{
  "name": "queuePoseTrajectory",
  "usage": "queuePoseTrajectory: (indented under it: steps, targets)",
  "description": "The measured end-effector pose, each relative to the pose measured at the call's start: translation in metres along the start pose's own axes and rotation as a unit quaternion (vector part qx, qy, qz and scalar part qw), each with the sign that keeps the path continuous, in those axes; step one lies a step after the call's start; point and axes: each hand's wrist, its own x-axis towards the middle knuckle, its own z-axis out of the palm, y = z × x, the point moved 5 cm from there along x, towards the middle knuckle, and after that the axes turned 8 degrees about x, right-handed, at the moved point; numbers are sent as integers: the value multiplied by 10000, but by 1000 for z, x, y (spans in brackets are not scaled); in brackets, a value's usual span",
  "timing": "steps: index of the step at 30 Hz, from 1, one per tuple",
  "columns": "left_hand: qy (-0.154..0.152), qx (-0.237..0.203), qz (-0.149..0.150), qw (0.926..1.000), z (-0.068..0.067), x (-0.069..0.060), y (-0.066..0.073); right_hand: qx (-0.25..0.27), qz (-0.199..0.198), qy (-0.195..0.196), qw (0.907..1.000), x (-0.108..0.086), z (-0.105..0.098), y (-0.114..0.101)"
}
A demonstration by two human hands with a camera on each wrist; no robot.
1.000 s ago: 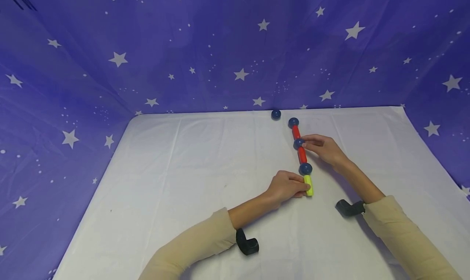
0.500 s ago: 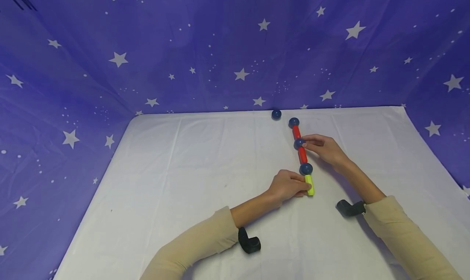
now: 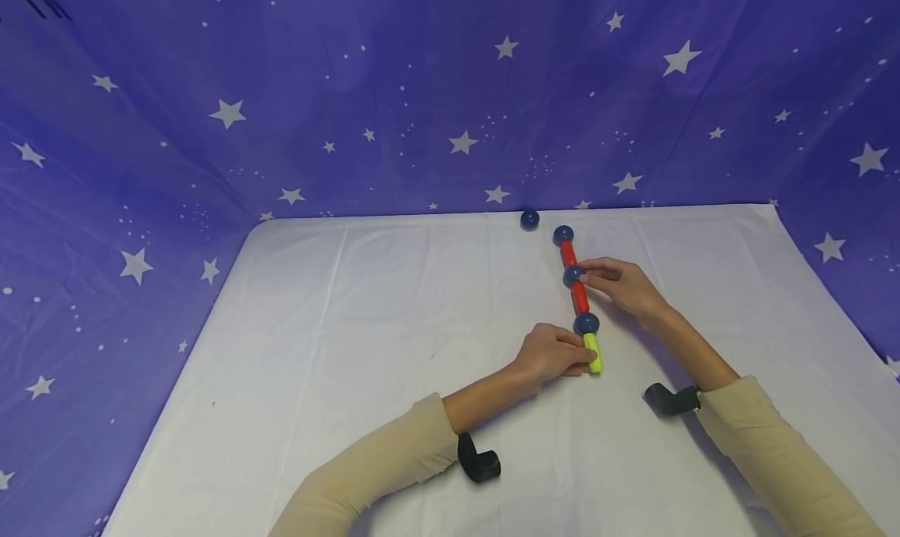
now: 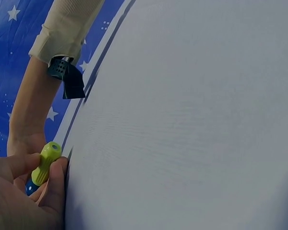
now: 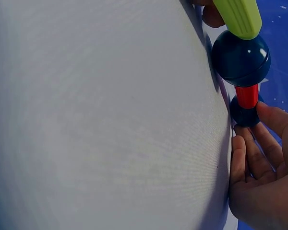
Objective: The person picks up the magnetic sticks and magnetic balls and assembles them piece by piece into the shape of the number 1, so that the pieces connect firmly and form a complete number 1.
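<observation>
A chain of toy construction pieces lies on the white cloth, running away from me. My left hand [image 3: 551,355] pinches a yellow-green rod [image 3: 593,353] between thumb and fingers. The rod's far end meets the nearest dark blue ball [image 3: 587,323]. Beyond that come a red rod [image 3: 580,297], a middle blue ball [image 3: 573,276], another red rod [image 3: 568,252] and a far blue ball [image 3: 563,234]. My right hand [image 3: 626,291] holds the middle ball from the right with thumb and fingertips. In the right wrist view its thumb [image 5: 276,117] rests against that ball.
A loose blue ball [image 3: 530,220] sits at the cloth's back edge, left of the chain. Behind it hangs a purple curtain [image 3: 394,91] with white stars. Black wrist devices [image 3: 480,460] stick out from both sleeves, low over the white table cloth [image 3: 337,326].
My left hand and the yellow-green rod have shifted very slightly forward, toward the nearest ball. The right hand keeps its place on the middle ball.
</observation>
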Motion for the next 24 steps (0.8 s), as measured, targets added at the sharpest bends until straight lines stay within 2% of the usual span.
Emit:
queuePoseTrajectory:
  steps: [24]
  targets:
    - [-92, 258, -36, 9996, -2, 2, 5, 39, -11, -46, 10000, 0, 0, -1]
